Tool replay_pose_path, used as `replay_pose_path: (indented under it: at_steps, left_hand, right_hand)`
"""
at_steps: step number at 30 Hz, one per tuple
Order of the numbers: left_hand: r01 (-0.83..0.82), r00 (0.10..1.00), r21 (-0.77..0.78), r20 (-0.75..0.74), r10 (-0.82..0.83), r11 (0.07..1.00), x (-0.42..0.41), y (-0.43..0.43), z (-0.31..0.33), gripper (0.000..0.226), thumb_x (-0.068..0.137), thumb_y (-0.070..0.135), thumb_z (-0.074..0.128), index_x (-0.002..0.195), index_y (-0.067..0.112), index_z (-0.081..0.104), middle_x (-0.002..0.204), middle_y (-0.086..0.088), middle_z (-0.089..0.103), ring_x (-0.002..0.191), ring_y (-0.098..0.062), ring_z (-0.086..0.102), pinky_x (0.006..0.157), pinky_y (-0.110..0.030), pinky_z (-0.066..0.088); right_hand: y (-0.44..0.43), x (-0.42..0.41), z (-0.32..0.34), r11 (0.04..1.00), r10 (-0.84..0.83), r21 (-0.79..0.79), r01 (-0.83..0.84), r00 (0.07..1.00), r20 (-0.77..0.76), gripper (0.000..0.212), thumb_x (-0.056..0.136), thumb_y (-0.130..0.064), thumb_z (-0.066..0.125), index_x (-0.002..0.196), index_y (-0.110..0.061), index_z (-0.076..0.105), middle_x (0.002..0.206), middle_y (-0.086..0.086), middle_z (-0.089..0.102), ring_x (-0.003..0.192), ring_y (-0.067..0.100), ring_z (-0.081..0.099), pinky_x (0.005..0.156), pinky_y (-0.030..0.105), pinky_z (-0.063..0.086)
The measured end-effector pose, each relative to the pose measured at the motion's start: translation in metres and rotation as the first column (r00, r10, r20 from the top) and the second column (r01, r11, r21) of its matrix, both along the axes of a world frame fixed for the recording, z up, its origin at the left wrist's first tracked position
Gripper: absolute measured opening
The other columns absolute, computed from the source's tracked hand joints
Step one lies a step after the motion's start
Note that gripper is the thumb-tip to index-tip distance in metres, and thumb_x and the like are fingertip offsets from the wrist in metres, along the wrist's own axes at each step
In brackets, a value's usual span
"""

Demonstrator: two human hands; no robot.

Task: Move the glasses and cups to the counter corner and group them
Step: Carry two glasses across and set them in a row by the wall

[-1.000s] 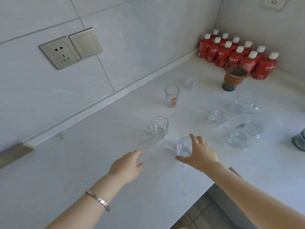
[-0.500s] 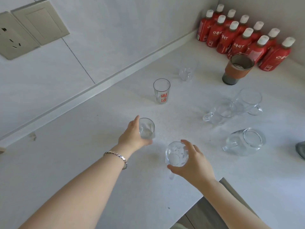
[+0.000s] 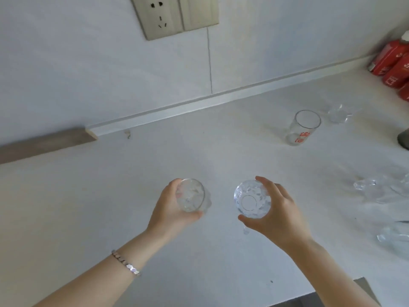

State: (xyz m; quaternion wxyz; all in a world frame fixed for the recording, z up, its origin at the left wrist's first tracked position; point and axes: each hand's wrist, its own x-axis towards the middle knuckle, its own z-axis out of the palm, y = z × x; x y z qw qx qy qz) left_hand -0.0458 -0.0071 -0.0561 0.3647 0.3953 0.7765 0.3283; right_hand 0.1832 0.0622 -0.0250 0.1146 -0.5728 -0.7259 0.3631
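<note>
My left hand (image 3: 170, 209) is closed around a small clear glass (image 3: 190, 196), held above the white counter (image 3: 88, 196). My right hand (image 3: 276, 216) grips a second clear faceted glass (image 3: 251, 199), tipped so that its base faces me. A taller clear glass with red print (image 3: 303, 127) stands upright further back on the right. Just behind it sits a small clear cup (image 3: 337, 114). Several clear glass mugs (image 3: 380, 191) lie at the right edge, partly cut off by the frame.
Red bottles (image 3: 394, 65) stand in the far right corner against the wall. A wall socket and switch plate (image 3: 174, 15) is above the counter. The counter's front edge (image 3: 332, 289) runs at the lower right. A dark cup base (image 3: 404, 138) shows at the right edge.
Both hands have lifted their glasses and moved left along the counter. The view has swung left, so the bottles and mugs now sit at the right edge.
</note>
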Motion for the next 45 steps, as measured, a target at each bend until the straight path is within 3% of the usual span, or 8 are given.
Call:
replay_pose_path:
  at_steps: [3, 5, 11, 22, 25, 34, 42, 45]
  left_hand:
    - [-0.116, 0.993, 0.000, -0.010, 0.116, 0.993, -0.061, -0.041, 0.014, 0.069, 0.032, 0.045, 0.074, 0.092, 0.053, 0.041, 0.105, 0.022, 0.047, 0.100, 0.000, 0.053, 0.078, -0.034, 0.053]
    - [-0.178, 0.983, 0.011, -0.037, 0.178, 0.984, -0.105, -0.073, 0.022, 0.068, 0.034, 0.046, 0.073, 0.093, 0.053, 0.041, 0.104, 0.025, 0.045, 0.098, 0.007, 0.050, 0.076, -0.031, 0.052]
    - [-0.265, 0.943, 0.009, -0.204, 0.261, 0.964, -0.263, -0.172, 0.024, 0.083, 0.057, 0.025, 0.084, 0.127, 0.025, 0.040, 0.117, 0.015, 0.038, 0.104, -0.008, 0.050, 0.081, -0.021, 0.042]
    - [-0.381, 0.850, -0.019, -0.401, 0.342, 0.924, -0.543, -0.243, 0.007, 0.091, 0.056, 0.021, 0.082, 0.136, 0.021, 0.037, 0.136, -0.003, 0.042, 0.121, -0.021, 0.048, 0.087, -0.024, 0.039]
    - [-0.466, 0.820, -0.024, -0.386, 0.421, 0.885, -0.598, -0.237, 0.002, 0.093, 0.056, 0.016, 0.084, 0.137, 0.015, 0.039, 0.140, -0.008, 0.043, 0.125, -0.025, 0.047, 0.096, -0.035, 0.048]
    - [-0.453, 0.837, -0.016, -0.351, 0.419, 0.891, -0.683, -0.210, -0.027, 0.094, 0.058, 0.011, 0.084, 0.139, 0.012, 0.037, 0.136, -0.015, 0.047, 0.125, -0.028, 0.047, 0.100, -0.033, 0.040]
    - [-0.354, 0.836, 0.014, -0.443, 0.323, 0.935, -0.701, -0.212, -0.035, 0.095, 0.060, 0.018, 0.086, 0.140, 0.008, 0.036, 0.134, -0.015, 0.043, 0.125, -0.026, 0.044, 0.101, -0.030, 0.038]
    - [-0.366, 0.828, 0.015, -0.451, 0.333, 0.931, -0.701, -0.215, -0.036, 0.096, 0.063, 0.019, 0.085, 0.142, 0.006, 0.033, 0.137, -0.017, 0.041, 0.128, -0.027, 0.041, 0.104, -0.032, 0.036]
  right_hand:
    - [-0.013, -0.063, 0.005, 0.992, 0.124, 0.012, -0.124, 0.992, -0.002, 0.093, 0.054, -0.041, 0.084, 0.134, -0.036, 0.038, 0.126, -0.011, 0.051, 0.109, 0.013, 0.055, 0.078, 0.022, 0.039]
    - [-0.027, -0.111, 0.009, 0.980, 0.198, 0.013, -0.198, 0.980, -0.012, 0.093, 0.054, -0.040, 0.085, 0.134, -0.035, 0.038, 0.125, -0.010, 0.052, 0.108, 0.013, 0.055, 0.080, 0.022, 0.040]
    - [-0.090, -0.263, 0.012, 0.959, 0.284, -0.008, -0.285, 0.957, -0.054, 0.092, 0.052, -0.040, 0.085, 0.132, -0.037, 0.040, 0.121, -0.012, 0.053, 0.108, 0.012, 0.056, 0.088, 0.030, 0.049]
    - [-0.169, -0.493, -0.005, 0.926, 0.368, -0.066, -0.372, 0.928, -0.062, 0.094, 0.051, -0.034, 0.087, 0.133, -0.032, 0.040, 0.118, -0.008, 0.054, 0.111, 0.013, 0.055, 0.094, 0.032, 0.049]
    - [-0.177, -0.533, -0.012, 0.911, 0.404, -0.075, -0.407, 0.913, -0.050, 0.095, 0.051, -0.033, 0.087, 0.133, -0.031, 0.041, 0.119, -0.008, 0.054, 0.110, 0.013, 0.055, 0.095, 0.032, 0.049]
    - [-0.166, -0.671, -0.041, 0.912, 0.402, -0.063, -0.405, 0.914, -0.051, 0.108, 0.056, -0.037, 0.085, 0.143, -0.023, 0.022, 0.133, -0.002, 0.051, 0.121, 0.017, 0.051, 0.100, 0.029, 0.042]
    - [-0.159, -0.789, -0.057, 0.906, 0.420, -0.029, -0.423, 0.904, -0.073, 0.088, 0.064, -0.035, 0.081, 0.136, -0.021, 0.034, 0.131, 0.000, 0.052, 0.116, 0.019, 0.053, 0.083, 0.023, 0.040]
    - [-0.163, -0.807, -0.064, 0.903, 0.428, -0.027, -0.429, 0.903, -0.039, 0.093, 0.066, -0.040, 0.079, 0.141, -0.019, 0.027, 0.137, 0.001, 0.047, 0.120, 0.021, 0.051, 0.090, 0.030, 0.045]
